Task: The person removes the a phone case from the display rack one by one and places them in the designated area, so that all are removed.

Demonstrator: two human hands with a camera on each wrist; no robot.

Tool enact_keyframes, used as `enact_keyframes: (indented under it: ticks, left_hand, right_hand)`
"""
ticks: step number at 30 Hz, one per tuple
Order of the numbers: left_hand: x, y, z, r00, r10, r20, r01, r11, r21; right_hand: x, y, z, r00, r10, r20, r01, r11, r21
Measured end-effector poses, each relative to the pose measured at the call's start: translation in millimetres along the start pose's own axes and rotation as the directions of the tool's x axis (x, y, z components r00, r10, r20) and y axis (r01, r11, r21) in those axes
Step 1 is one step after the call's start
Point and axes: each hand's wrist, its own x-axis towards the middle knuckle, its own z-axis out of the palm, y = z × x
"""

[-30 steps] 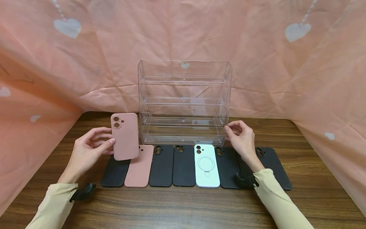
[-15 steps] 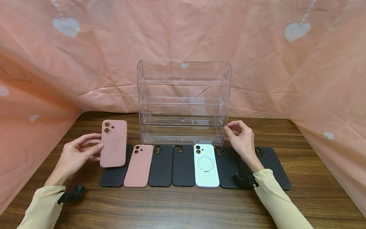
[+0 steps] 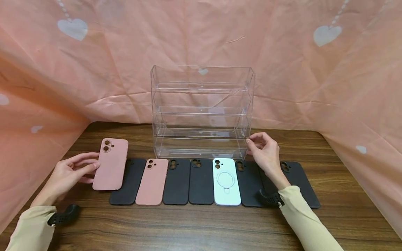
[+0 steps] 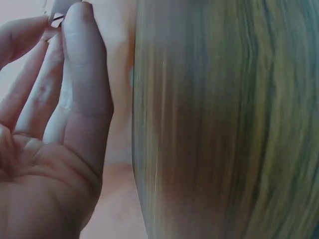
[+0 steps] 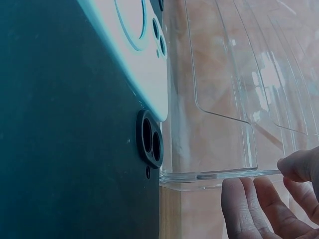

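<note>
A pink phone case (image 3: 111,164) is pinched at its left edge between the thumb and fingers of my left hand (image 3: 70,170). It is tilted up, its lens cutouts at the top, and overlaps the leftmost black phone case (image 3: 133,181) in the head view. In the left wrist view only a corner of the held case (image 4: 62,12) shows past the fingertips. My right hand (image 3: 265,151) pinches the lower right side wall of a clear acrylic tiered rack (image 3: 201,144); the right wrist view shows thumb and fingers on either side of that wall (image 5: 224,175).
A row of phone cases lies before the rack: a second pink case (image 3: 152,183), several black ones (image 3: 177,183), and a white case (image 3: 226,195) with a ring. The right forearm crosses over black cases (image 3: 301,181) at the right. Pink cloth (image 3: 282,69) hangs behind and at both sides.
My left hand has carried the pink case left and down, from over the second pink case, across the leftmost black one. The right hand stays on the rack.
</note>
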Motion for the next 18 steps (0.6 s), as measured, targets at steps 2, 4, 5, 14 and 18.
enact_keyframes:
  ticks: [2,4,5,14,18]
  left_hand:
    - [-1.3,-2.2,-4.5,1.000,-0.009,0.007,0.009,1.000,0.029]
    - [-2.3,-4.2,-8.9,1.000,-0.021,0.017,0.020,0.999,0.038]
    - [-2.8,-5.1,-11.1,0.999,-0.024,0.024,0.023,0.999,0.033]
    - [-11.3,-9.3,-26.6,0.997,-0.056,0.052,0.049,0.991,0.125]
    - [-14.8,-10.1,-33.4,0.995,-0.077,0.065,0.065,0.984,0.169]
  right_hand:
    - [0.2,1,0,1.000,0.001,0.002,-0.001,1.000,-0.006]
    - [0.3,1,0,1.000,0.000,0.001,0.000,1.000,-0.003]
    - [0.2,0,0,1.000,-0.002,0.000,0.002,1.000,-0.001]
    - [-1.1,-2,0,1.000,-0.011,0.006,0.011,1.000,0.023]
    - [-0.9,-1,0,1.000,-0.006,0.001,0.006,1.000,0.019]
